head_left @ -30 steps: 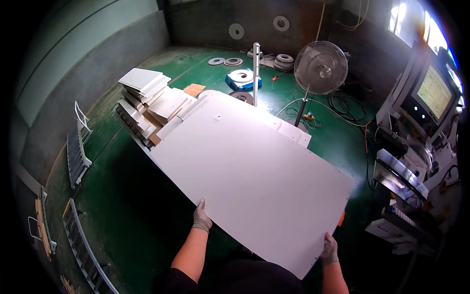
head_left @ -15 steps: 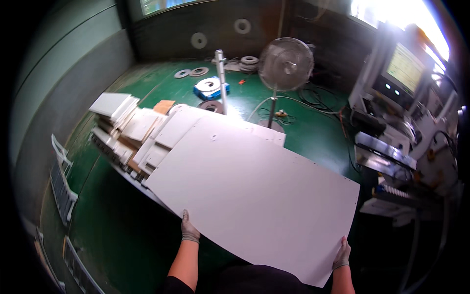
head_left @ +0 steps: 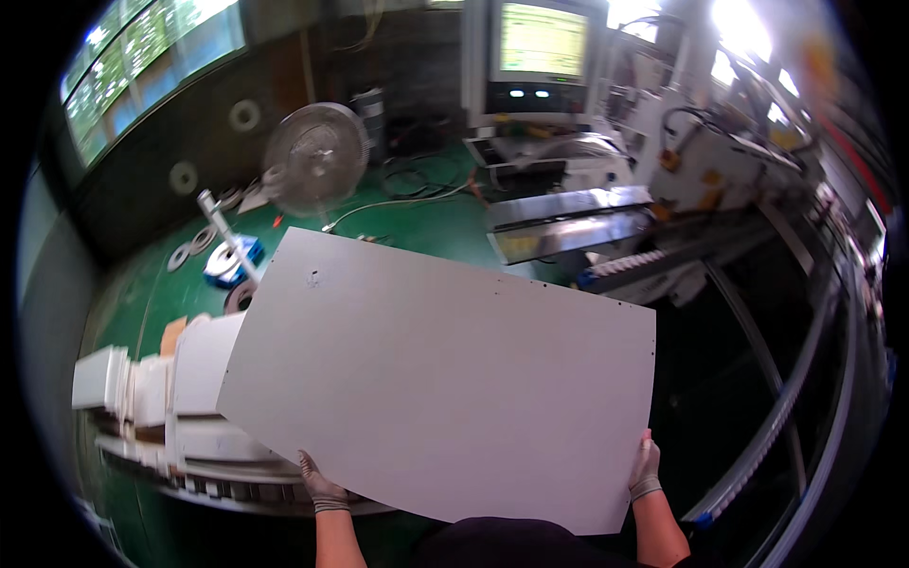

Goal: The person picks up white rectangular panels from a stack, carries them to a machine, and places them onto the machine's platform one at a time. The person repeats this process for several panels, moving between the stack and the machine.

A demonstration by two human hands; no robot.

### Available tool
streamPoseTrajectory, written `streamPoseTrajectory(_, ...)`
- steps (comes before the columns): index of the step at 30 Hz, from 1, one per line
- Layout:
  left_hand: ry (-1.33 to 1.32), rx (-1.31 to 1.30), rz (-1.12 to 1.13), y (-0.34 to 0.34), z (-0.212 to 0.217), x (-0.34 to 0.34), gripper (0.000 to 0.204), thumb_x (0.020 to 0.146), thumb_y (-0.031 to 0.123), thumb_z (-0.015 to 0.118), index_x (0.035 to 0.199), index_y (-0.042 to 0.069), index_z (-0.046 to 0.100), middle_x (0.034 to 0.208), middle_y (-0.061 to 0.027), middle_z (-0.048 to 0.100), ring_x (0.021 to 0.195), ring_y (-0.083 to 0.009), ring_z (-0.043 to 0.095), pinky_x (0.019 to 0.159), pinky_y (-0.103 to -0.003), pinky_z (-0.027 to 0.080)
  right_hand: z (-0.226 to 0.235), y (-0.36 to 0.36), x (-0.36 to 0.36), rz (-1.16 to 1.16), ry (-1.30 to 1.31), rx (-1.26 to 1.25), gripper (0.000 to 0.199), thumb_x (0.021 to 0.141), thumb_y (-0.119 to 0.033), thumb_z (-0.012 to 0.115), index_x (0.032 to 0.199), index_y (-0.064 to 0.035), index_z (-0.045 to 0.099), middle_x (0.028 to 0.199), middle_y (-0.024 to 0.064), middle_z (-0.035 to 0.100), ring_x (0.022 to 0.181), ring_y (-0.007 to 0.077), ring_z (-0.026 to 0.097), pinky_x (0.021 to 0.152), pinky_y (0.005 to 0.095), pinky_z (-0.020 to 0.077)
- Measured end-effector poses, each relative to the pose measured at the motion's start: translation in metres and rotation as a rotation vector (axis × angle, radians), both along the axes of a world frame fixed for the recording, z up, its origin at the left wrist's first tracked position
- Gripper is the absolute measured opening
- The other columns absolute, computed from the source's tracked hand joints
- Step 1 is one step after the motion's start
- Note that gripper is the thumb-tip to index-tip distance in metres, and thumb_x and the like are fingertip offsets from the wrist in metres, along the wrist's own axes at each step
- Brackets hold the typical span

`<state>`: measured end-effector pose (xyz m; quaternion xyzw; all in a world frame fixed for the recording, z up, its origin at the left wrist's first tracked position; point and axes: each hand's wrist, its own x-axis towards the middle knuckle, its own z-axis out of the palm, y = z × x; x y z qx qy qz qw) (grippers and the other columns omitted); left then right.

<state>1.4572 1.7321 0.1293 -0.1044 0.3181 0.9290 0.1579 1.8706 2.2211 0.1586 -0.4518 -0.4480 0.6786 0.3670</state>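
A large white board (head_left: 445, 379) with small drilled holes along its edges is held up in front of my body. My left hand (head_left: 322, 481), in a pale glove, grips its near edge toward the left, thumb on top. On the board's right edge, near the lower corner, my gloved right hand (head_left: 646, 466) is closed, thumb over the face. The fingers of both hands are hidden beneath the board. To the left, partly covered by the board, lie stacked white panels (head_left: 210, 364) on a low rack.
A machine with a lit screen (head_left: 543, 43) stands ahead, with metal plates (head_left: 568, 222) in front of it. Curved rails (head_left: 757, 454) run along the right. A fan (head_left: 317, 159) and a blue-based roll (head_left: 232, 261) stand on the green floor at the back left.
My body has turned to the right, so the panel stack, fan and machine have shifted left in view. The board stays in both hands and has come away from the stack.
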Motion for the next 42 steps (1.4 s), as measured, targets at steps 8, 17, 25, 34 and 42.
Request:
streamPoseTrajectory(8, 0.06, 0.076, -0.287, 0.175, 0.02, -0.012, 0.058, 0.1, 0.051, 0.054, 0.139, 0.009, 0.055, 0.138, -0.0102, 0.059, 0.128, -0.0332, 0.054, 0.11, -0.05, 0.044, -0.006, 0.04, 0.11, -0.204, 0.286, -0.148, 0.065, 0.107, -0.053, 0.034, 0.139, 0.0007, 0.051, 0.134, 0.0139, 0.06, 0.121, 0.0299, 0.059, 0.104, 0.0429, 0.0487)
streamPoseTrajectory(17, 0.006, 0.073, -0.645, 0.363, -0.012, -0.016, 0.058, 0.101, 0.052, 0.051, 0.137, 0.006, 0.054, 0.135, -0.0127, 0.061, 0.126, -0.0344, 0.056, 0.11, -0.05, 0.044, -0.025, 0.046, 0.211, -0.477, 0.344, -0.145, 0.06, 0.106, -0.049, 0.038, 0.14, -0.0003, 0.05, 0.138, 0.0142, 0.057, 0.128, 0.0317, 0.054, 0.111, 0.0457, 0.0426)
streamPoseTrajectory(25, -0.088, 0.094, -0.898, 0.473, -0.016, -0.028, 0.061, 0.099, 0.051, 0.058, 0.137, 0.004, 0.052, 0.136, -0.0162, 0.06, 0.125, -0.0363, 0.057, 0.111, -0.051, 0.044, -0.089, -0.012, 0.275, -0.705, 0.167, -0.187, 0.07, 0.099, -0.057, 0.045, 0.151, -0.0101, 0.038, 0.153, 0.0136, 0.044, 0.138, 0.0382, 0.043, 0.115, 0.049, 0.0373)
streamPoseTrajectory(34, -0.144, -0.08, -0.999, 0.502, -0.006, -0.029, 0.048, 0.101, 0.044, 0.06, 0.126, 0.004, 0.058, 0.122, -0.0113, 0.067, 0.112, -0.0286, 0.064, 0.103, -0.045, 0.051, -0.054, -0.078, 0.233, -0.813, 0.231, -0.175, 0.058, 0.102, -0.047, 0.036, 0.14, -0.0057, 0.052, 0.138, 0.0118, 0.057, 0.128, 0.0329, 0.053, 0.109, 0.0477, 0.0436)
streamPoseTrajectory(42, -0.035, -0.213, -1.206, 0.508, 0.002, -0.039, 0.05, 0.105, 0.046, 0.051, 0.126, 0.001, 0.057, 0.121, -0.0108, 0.066, 0.11, -0.0253, 0.065, 0.099, -0.042, 0.053, -0.013, -0.061, 0.224, -0.861, -0.002, -0.248, 0.057, 0.1, -0.047, 0.044, 0.137, -0.0051, 0.053, 0.135, 0.0133, 0.058, 0.125, 0.0333, 0.055, 0.108, 0.0497, 0.044)
